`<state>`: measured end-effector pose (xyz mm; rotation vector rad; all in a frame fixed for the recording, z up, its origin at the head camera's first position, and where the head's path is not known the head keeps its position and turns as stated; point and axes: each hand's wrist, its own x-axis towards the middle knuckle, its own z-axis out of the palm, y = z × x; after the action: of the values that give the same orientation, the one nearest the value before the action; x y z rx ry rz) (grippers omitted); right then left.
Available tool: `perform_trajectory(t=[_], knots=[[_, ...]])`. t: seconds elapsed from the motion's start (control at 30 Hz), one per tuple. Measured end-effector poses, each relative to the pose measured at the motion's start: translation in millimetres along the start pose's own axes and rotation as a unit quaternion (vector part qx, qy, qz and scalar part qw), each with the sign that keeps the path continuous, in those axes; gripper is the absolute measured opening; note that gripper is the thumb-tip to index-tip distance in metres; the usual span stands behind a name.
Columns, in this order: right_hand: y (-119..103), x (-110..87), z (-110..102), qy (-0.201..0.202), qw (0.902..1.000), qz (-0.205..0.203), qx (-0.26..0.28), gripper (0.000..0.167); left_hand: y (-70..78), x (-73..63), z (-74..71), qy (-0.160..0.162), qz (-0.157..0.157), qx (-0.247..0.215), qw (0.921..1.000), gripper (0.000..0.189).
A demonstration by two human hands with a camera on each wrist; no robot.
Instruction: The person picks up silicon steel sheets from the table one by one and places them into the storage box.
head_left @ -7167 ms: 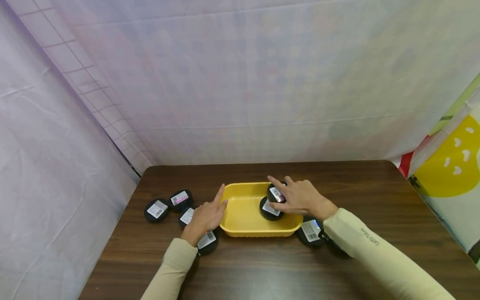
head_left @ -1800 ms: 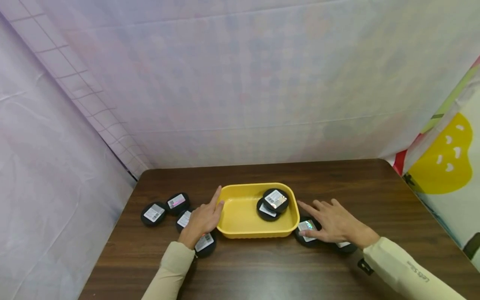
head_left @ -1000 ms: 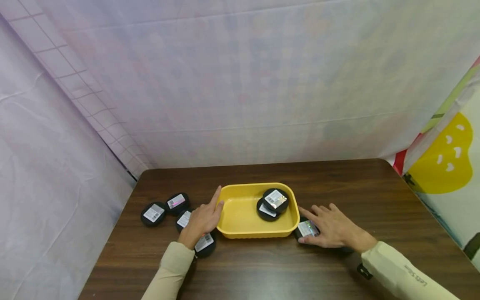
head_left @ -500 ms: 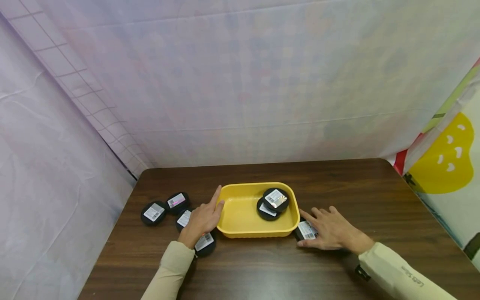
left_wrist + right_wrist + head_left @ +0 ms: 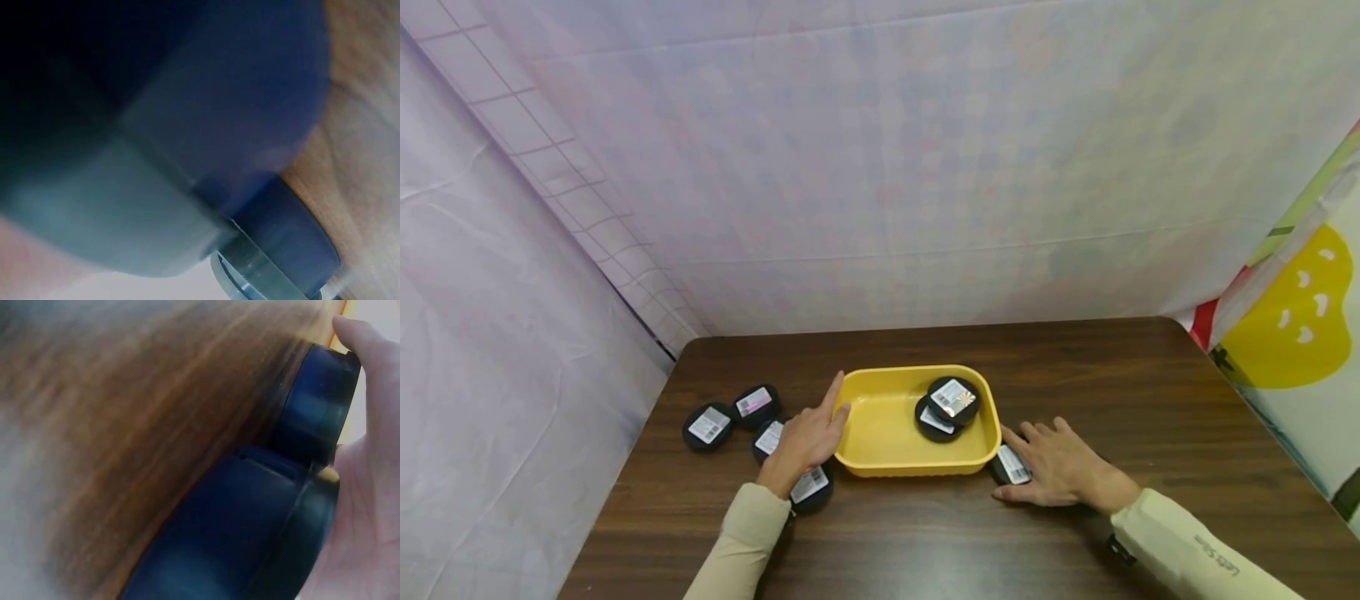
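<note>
In the head view, my left hand [image 5: 805,439] lies at the left rim of a yellow tray [image 5: 880,473], index finger straight along it. Below that hand are two black round containers [image 5: 811,490] with white labels, partly covered; one fills much of the blurred left wrist view. My right hand [image 5: 1060,468] reaches low over another labelled black container [image 5: 1009,465] beside the tray's right wall. Its thumb extends past the container's near edge, with the other fingers spread; firm contact is unclear. A second container [image 5: 250,531] shows beneath it in the right wrist view.
Inside the tray, two black containers [image 5: 953,400] overlap at its right end, one on the other. Two more containers [image 5: 708,426] lie at the left of the brown table [image 5: 925,550]. A pale curtain [image 5: 880,192] hangs behind the far edge.
Since the first frame, my right hand has left the tray, where two containers now lie, and moved to the right. Lately it has lowered over the container there. My left hand stays at the rim.
</note>
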<state>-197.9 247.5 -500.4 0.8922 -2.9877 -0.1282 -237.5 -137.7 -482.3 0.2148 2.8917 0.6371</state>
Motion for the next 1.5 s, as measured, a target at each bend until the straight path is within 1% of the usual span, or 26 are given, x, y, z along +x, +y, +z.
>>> perform_trajectory(t=[0.33,0.57,0.7,1.0,1.27,1.5], knots=[[0.1,0.5,6.2,0.020,0.9996,0.000,0.020,0.098,-0.1,0.5,0.0,-0.006,-0.002,-0.002,1.0000,0.060],[0.3,0.8,7.2,0.014,0.9994,0.002,0.031,0.099,-1.2,1.7,1.1,-0.018,-0.009,-0.004,0.9998,0.061],[0.3,1.1,7.1,0.012,0.9993,0.001,0.034,0.099,-1.4,1.8,1.4,-0.014,-0.008,0.002,0.9999,0.061],[1.1,1.0,6.4,0.009,0.9995,-0.001,0.030,0.100,-0.4,1.3,0.0,-0.013,-0.007,0.003,0.9999,0.061],[0.3,1.3,6.8,0.019,0.9996,-0.002,0.022,0.098,0.6,0.1,-1.9,-0.015,-0.009,-0.002,0.9998,0.063],[1.1,1.7,5.7,0.011,0.9999,-0.006,0.006,0.098,1.9,-1.0,-3.0,-0.018,-0.009,-0.005,0.9998,0.063]])
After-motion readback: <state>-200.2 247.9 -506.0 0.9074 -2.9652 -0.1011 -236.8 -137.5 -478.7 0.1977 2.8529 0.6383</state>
